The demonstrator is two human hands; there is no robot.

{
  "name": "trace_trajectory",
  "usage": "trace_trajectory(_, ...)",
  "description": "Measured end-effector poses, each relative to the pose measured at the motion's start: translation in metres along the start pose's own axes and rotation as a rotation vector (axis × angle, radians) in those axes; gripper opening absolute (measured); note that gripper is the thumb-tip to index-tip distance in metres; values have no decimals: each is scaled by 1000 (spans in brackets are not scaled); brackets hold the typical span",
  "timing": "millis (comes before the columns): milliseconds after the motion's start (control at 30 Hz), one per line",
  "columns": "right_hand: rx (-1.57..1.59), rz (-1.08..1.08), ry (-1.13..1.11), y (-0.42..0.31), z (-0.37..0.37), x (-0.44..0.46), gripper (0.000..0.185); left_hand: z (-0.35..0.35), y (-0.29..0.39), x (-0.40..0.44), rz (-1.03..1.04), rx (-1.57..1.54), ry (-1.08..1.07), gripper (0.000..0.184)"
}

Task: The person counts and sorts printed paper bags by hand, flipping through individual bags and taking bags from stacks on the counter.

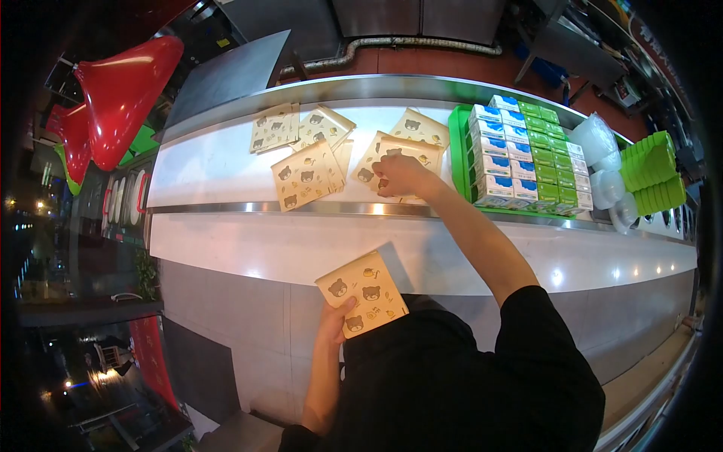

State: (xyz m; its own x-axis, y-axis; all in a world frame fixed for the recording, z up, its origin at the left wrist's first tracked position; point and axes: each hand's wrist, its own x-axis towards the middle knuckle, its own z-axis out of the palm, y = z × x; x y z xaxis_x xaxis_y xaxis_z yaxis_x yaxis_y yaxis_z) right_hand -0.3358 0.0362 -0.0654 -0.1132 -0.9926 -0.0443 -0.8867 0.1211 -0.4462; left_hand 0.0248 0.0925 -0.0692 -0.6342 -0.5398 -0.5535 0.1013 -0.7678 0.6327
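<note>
My left hand (pixel 331 322) holds a tan paper bag (pixel 365 292) printed with brown bear faces, thumb on its front, just off the counter's near edge. On the raised shelf, my right hand (pixel 404 176) has its fingers curled down onto a pile of the same bags, at a paper bag (pixel 422 153); the fingertips are partly hidden. Another printed bag (pixel 410 125) lies behind that one. Left of my right hand, more bags are spread in overlapping groups, with a bag (pixel 307 175) in front and a stack (pixel 275 128) farther left.
A green crate (pixel 459 154) on the right holds several rows of small white, blue and green cartons (pixel 520 154). Beyond it are clear plastic containers (pixel 595 143) and stacked green containers (pixel 654 172). A metal rim (pixel 301 208) edges the shelf. Red balloons (pixel 128 98) hang at the left.
</note>
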Motion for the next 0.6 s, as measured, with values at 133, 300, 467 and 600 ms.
trace_trajectory(133, 17, -138, 15, -1, 9, 4, 34, -3, 0, 0, -4, -1, 15, 46)
trace_trajectory(300, 99, -167, -123, 4, 5, 7, 28, -10, 1, 0, 3, -7, 55, 46)
trace_trajectory(467, 161, -135, -185, 2, -5, 10, 26, -17, 11, 0, 3, -12, 60, 45)
trace_trajectory(600, 136, -141, -197, 4, -2, 15, 27, -18, 22, 1, 9, -16, 62, 43)
